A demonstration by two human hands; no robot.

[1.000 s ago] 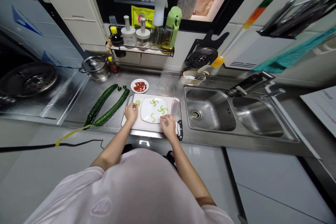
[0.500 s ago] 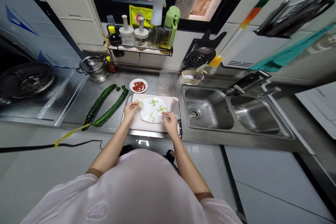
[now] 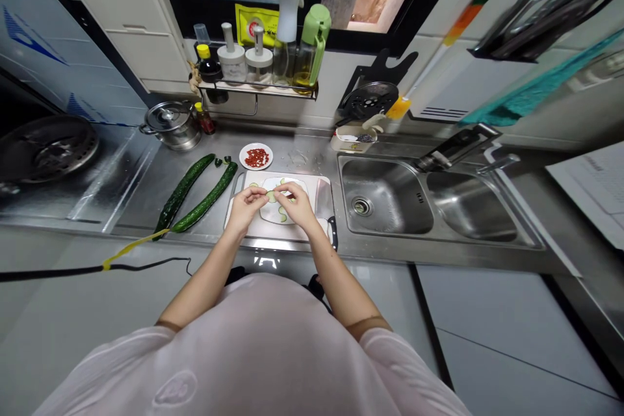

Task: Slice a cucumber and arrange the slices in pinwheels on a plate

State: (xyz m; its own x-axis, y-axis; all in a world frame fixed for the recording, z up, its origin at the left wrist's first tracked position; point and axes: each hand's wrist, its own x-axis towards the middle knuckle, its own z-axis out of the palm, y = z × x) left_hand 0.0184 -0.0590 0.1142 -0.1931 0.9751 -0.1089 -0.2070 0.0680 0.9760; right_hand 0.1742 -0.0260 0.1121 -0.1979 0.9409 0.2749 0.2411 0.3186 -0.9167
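Observation:
My left hand (image 3: 244,205) and my right hand (image 3: 297,203) meet over a white plate (image 3: 267,214) that lies on a pale cutting board (image 3: 322,190). Between the fingertips of both hands is a thin cucumber slice (image 3: 271,195). More curved cucumber slices (image 3: 281,213) lie on the plate, partly hidden by my right hand. A knife with a black handle (image 3: 333,234) rests along the board's right edge.
Two long cucumbers (image 3: 205,198) lie left of the board, a small dish of chopped red chili (image 3: 256,156) behind it. A double steel sink (image 3: 390,198) is to the right, a lidded pot (image 3: 170,123) and stove (image 3: 46,149) to the left, a condiment shelf (image 3: 258,88) above.
My left hand lifted a cucumber slice from the board's left side toward the plate. My right hand moved left from the plate's right edge to meet it over the plate.

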